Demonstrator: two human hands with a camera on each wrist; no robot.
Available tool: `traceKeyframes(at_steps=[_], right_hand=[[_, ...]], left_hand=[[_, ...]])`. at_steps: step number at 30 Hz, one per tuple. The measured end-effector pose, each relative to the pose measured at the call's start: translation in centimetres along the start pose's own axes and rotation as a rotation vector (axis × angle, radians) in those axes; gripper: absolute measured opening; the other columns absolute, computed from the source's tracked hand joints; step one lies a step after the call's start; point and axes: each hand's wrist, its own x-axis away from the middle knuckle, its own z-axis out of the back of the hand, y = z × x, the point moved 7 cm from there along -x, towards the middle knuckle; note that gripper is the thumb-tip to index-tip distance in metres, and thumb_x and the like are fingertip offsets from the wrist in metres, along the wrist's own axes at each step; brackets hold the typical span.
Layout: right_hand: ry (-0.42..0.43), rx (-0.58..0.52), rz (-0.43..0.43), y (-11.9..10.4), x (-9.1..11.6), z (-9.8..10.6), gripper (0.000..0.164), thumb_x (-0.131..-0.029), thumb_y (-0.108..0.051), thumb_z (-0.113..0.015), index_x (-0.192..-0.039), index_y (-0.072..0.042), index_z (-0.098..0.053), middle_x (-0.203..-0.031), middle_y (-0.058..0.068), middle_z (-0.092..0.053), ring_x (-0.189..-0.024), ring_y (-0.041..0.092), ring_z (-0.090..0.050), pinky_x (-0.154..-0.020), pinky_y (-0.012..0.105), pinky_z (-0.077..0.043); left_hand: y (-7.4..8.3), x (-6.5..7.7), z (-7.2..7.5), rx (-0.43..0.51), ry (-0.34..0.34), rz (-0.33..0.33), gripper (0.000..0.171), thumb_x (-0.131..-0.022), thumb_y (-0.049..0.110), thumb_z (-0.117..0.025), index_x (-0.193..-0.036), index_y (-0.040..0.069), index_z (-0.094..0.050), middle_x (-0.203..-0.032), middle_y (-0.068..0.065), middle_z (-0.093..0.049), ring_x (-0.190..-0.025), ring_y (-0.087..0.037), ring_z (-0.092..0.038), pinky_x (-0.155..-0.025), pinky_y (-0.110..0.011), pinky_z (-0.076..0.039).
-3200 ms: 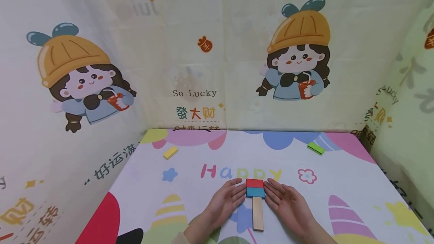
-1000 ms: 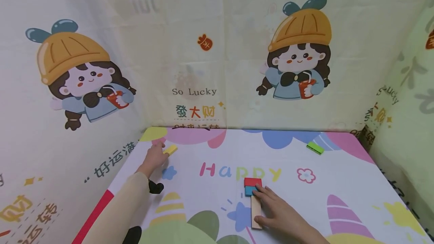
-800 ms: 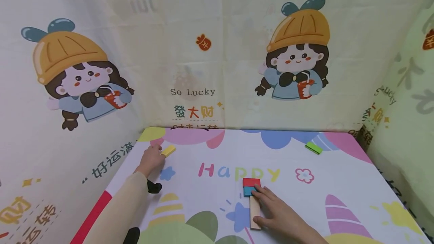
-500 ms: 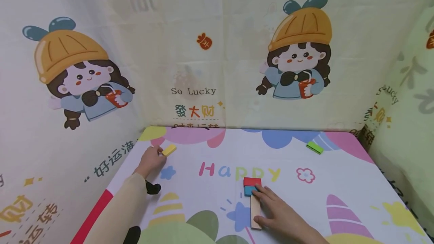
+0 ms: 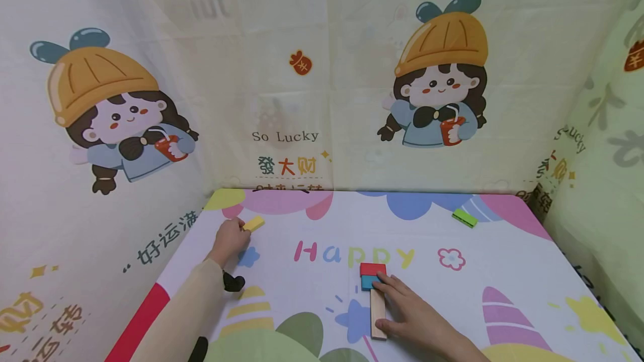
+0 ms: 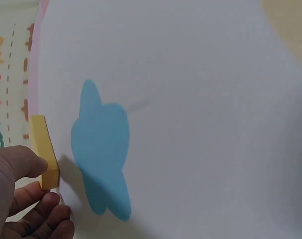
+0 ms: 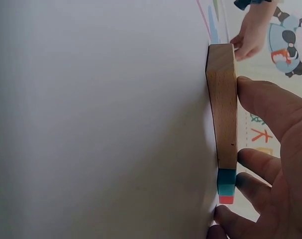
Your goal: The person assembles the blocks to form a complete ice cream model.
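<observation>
At the far left of the table, my left hand (image 5: 230, 241) pinches the near end of a yellow block (image 5: 255, 223). In the left wrist view the thumb lies on the yellow block (image 6: 44, 139), with a finger beneath its end. My right hand (image 5: 413, 316) rests with spread fingers on a row of blocks lying flat. Its thumb and fingertips touch the long plain wooden block (image 5: 377, 309) and the blue block (image 5: 368, 282). A red block (image 5: 372, 268) lies against the blue one's far side. The right wrist view shows the wooden block (image 7: 225, 112) end to end with them.
A green block (image 5: 464, 218) lies near the table's back right. The printed tabletop (image 5: 427, 239) runs back to a cloth wall (image 5: 352, 99), with more cloth at left and right.
Earlier both hands flanked the red and blue blocks. The left hand has since reached far left and gripped the yellow block, which shifts slightly right. The right hand has come onto the row.
</observation>
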Motion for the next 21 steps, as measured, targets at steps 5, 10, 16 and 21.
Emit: traceKeyframes(at_steps=[5, 10, 16, 21], right_hand=[[-0.007, -0.006, -0.007, 0.0, -0.1, 0.1, 0.08, -0.088, -0.058, -0.074, -0.152, -0.015, -0.052, -0.164, 0.002, -0.042, -0.151, 0.038, -0.037, -0.113, 0.06, -0.042], [-0.018, -0.01, -0.018, 0.0, -0.2, 0.2, 0.08, -0.088, -0.058, -0.075, -0.152, -0.015, -0.052, -0.164, 0.002, -0.042, -0.151, 0.038, -0.037, -0.113, 0.06, -0.042], [-0.024, -0.009, -0.02, 0.1, -0.1, 0.1, 0.081, -0.087, -0.058, -0.075, -0.152, -0.015, -0.052, -0.163, 0.003, -0.042, -0.151, 0.038, -0.037, -0.112, 0.06, -0.043], [-0.034, -0.028, -0.028, 0.1, -0.2, -0.1, 0.083, -0.087, -0.059, -0.075, -0.153, -0.016, -0.051, -0.164, 0.003, -0.041, -0.151, 0.039, -0.036, -0.113, 0.061, -0.042]], left_hand=[[1.2, 0.2, -0.4, -0.005, -0.025, -0.037, 0.039, -0.092, 0.014, -0.059, -0.121, -0.012, -0.058, -0.105, -0.023, -0.064, -0.096, -0.034, -0.059, -0.097, -0.053, -0.052], [1.9, 0.2, -0.9, 0.001, -0.021, -0.061, 0.038, -0.09, 0.014, -0.061, -0.119, -0.01, -0.06, -0.101, -0.02, -0.065, -0.093, -0.032, -0.059, -0.094, -0.051, -0.053], [3.1, 0.9, -1.2, 0.055, -0.001, -0.101, 0.032, -0.09, 0.013, -0.068, -0.115, -0.008, -0.066, -0.102, -0.018, -0.07, -0.093, -0.03, -0.063, -0.091, -0.05, -0.054], [3.9, 1.4, -1.3, 0.087, -0.005, -0.11, 0.026, -0.09, 0.013, -0.077, -0.109, -0.004, -0.072, -0.098, -0.014, -0.073, -0.089, -0.026, -0.064, -0.086, -0.045, -0.056]])
